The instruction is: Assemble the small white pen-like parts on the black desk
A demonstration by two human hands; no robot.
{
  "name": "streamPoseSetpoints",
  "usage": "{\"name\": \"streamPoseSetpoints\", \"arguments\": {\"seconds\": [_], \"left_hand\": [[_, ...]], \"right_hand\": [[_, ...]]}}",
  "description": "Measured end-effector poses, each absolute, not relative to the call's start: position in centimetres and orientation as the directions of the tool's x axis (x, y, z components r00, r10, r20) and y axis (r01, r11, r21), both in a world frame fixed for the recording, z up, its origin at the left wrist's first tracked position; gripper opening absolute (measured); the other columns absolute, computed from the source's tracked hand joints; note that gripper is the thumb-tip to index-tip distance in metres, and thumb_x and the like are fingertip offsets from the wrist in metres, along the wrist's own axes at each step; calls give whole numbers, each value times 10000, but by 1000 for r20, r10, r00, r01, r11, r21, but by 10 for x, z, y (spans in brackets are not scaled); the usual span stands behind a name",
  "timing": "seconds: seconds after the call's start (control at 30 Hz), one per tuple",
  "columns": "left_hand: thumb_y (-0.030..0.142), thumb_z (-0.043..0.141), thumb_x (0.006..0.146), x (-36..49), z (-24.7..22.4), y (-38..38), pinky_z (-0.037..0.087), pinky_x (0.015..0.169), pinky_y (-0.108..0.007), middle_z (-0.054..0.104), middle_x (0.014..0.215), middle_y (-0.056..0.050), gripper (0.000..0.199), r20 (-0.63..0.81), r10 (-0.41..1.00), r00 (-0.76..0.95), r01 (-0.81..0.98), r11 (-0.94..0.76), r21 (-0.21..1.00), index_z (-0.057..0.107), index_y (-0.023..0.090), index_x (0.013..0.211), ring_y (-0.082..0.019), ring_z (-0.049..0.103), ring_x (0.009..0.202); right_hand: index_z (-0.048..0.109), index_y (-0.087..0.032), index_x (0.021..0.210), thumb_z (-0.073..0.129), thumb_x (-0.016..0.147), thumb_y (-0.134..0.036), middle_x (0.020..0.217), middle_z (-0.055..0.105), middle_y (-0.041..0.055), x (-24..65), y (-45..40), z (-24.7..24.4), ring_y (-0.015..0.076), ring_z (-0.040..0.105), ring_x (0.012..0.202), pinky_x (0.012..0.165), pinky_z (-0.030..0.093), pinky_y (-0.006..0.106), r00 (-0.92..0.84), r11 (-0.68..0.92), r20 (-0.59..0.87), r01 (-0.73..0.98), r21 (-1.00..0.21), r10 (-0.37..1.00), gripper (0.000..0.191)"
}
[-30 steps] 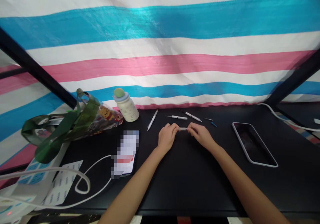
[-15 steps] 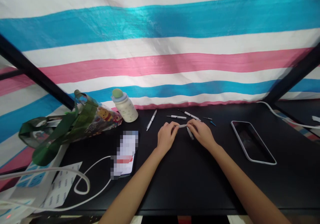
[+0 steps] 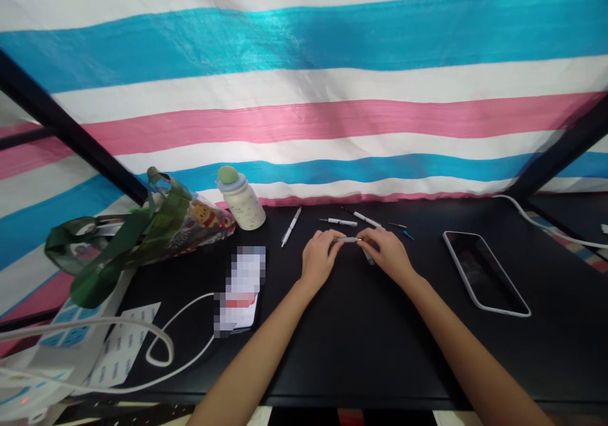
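My left hand (image 3: 319, 259) and my right hand (image 3: 387, 253) meet over the black table top (image 3: 361, 350). Their fingertips pinch a slim white pen barrel (image 3: 346, 240) from either end. A second white pen piece (image 3: 368, 257) juts out below my right hand, partly hidden by it. Beyond my hands lie a white pen (image 3: 291, 226), two more white pen parts (image 3: 338, 222) (image 3: 367, 219), and a small blue piece (image 3: 407, 235).
A white-edged phone (image 3: 484, 274) lies to the right. On the left are a pixelated-over printed item (image 3: 240, 287), a white cable (image 3: 183, 331), papers (image 3: 128, 344), a cream bottle (image 3: 242, 204) and a green-handled bag (image 3: 156, 239). A striped tarpaulin (image 3: 304, 128) hangs behind.
My hands have shifted slightly right, still holding the white barrel. The second white piece sits further right and is now more hidden by my right hand.
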State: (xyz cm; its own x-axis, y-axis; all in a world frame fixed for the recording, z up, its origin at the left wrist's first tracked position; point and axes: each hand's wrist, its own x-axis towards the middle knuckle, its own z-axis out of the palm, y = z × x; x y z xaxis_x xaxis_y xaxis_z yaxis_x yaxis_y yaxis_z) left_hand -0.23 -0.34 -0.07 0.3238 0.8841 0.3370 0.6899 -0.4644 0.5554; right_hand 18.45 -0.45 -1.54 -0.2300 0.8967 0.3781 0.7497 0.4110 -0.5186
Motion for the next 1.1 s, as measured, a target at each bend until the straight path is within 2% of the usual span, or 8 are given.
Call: {"name": "streamPoseSetpoints", "arguments": {"seconds": [0.17,0.27,0.43,0.57,0.73,0.93,1.1], "left_hand": [[302,413,903,-1,1,-5,409,778,-275,624,928,10,193,328,887,326,694,-460,554,581,248,981,-158,510,880],[295,416,902,-1,0,-4,409,790,-281,627,938,11,191,329,885,329,693,-463,553,584,249,981,-162,507,891],[296,431,897,-2,-2,-3,409,786,-272,632,942,21,182,349,875,335,689,-480,543,592,260,973,-155,505,884],[301,417,903,-2,-1,-4,405,788,-273,634,953,23,198,363,870,335,691,-488,533,593,265,986,-158,501,889],[299,426,901,-2,-1,-5,403,797,-277,633,951,15,191,356,870,341,700,-488,522,596,261,981,-162,500,909],[272,443,895,-2,-3,-3,408,791,-270,632,966,21,167,378,859,346,684,-507,524,588,250,975,-153,505,898],[263,449,893,-2,-4,-3,419,776,-268,632,966,24,157,406,847,343,666,-524,531,576,242,983,-153,512,901]], "right_hand": [[599,-231,836,382,895,-336,713,623,28,184,-6,-13,184,538,733,678,362,297,-250,412,366,775,-480,896,248],[600,-230,782,417,882,-341,717,630,26,185,-4,-16,183,534,725,678,362,295,-279,434,366,773,-463,888,236],[597,-233,867,487,849,-344,715,631,24,186,-3,-18,180,551,721,683,373,296,-258,426,371,755,-499,892,157],[592,-235,904,420,882,-340,752,639,31,185,-4,-16,188,552,756,700,363,307,-251,408,362,783,-469,898,203],[586,-225,822,378,900,-317,755,638,30,185,-3,-16,188,540,754,694,353,306,-295,431,351,798,-421,889,240],[558,-216,852,514,830,-287,764,636,21,185,-2,-19,169,569,743,712,374,300,-274,441,376,751,-490,885,86],[553,-210,909,473,855,-290,811,642,29,183,-4,-17,184,566,807,746,386,320,-256,435,390,752,-495,885,126]]}}
